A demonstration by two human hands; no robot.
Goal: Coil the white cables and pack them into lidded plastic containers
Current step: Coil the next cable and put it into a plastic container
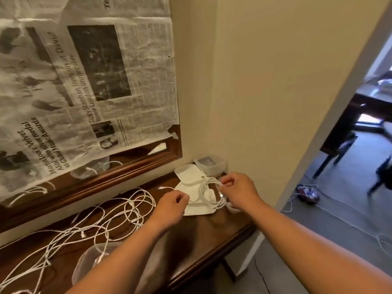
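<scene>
In the head view, the right hand (237,192) is pinching one side of a coiled cable (206,195). Its grip is closing thumb and fingertips on the bundled loops and holding the coil just over a white lid (196,210) that is lying on the desk (214,228). The left hand (174,205) is hovering beside that lid with fingers curled; I cannot tell whether its grip is holding a cable tail or nothing. A second lid (187,174) is lying just behind, and a clear container (212,165) is sitting in the far corner against the wall. Loose cables (118,215) are sprawling across the desk to the left, some trailing near a closer container (89,262).

The cable is looking light, thin and springy, so the loops are probably going to spread once let go. Pinching across all the turns at one spot, not a single strand, is looking like the surest hold, with the plug ends kept inside the coil.
</scene>
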